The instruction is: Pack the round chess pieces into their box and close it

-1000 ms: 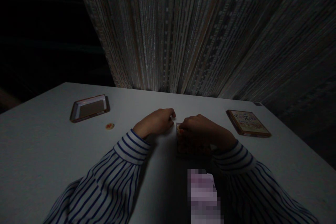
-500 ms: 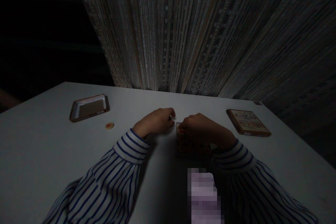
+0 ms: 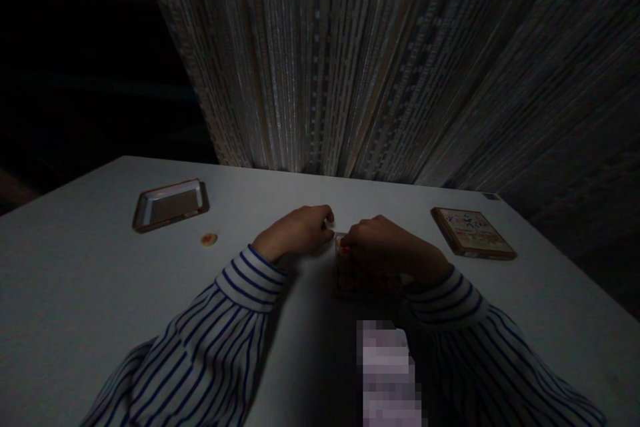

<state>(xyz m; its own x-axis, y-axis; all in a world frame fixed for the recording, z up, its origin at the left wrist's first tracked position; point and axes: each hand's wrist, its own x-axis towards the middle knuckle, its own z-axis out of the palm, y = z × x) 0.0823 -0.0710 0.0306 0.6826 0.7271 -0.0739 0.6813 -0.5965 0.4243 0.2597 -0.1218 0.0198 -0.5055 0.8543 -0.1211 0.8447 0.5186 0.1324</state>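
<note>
Near the middle of a pale table (image 3: 90, 320), seen dimly from above, two hands in striped sleeves meet over a small packet (image 3: 361, 275). It lies flat, a little nearer the front edge than the back, and is mostly covered by the right hand (image 3: 383, 245). What shows of it is a reddish-orange patterned face with a paler far end; the light is too poor to read any print or tell what it is made of.

That right hand rests curled on the packet's far end, fingertips pressing or pinching there. The left hand (image 3: 300, 230) lies curled just beside it on the bare table, its fingertips at the packet's far corner; whether they grip an edge or a tiny piece cannot be told.

Judging by the pose, the step in hand is working at that far end, one hand steadying, the other picking. Any next move there would call for a fine fingertip pinch while the packet is held down flat.

Towards the back left corner lie an open shallow tin (image 3: 171, 204) and, just nearer, a small round token (image 3: 209, 239). Towards the back right corner lies a flat printed box (image 3: 473, 232).
</note>
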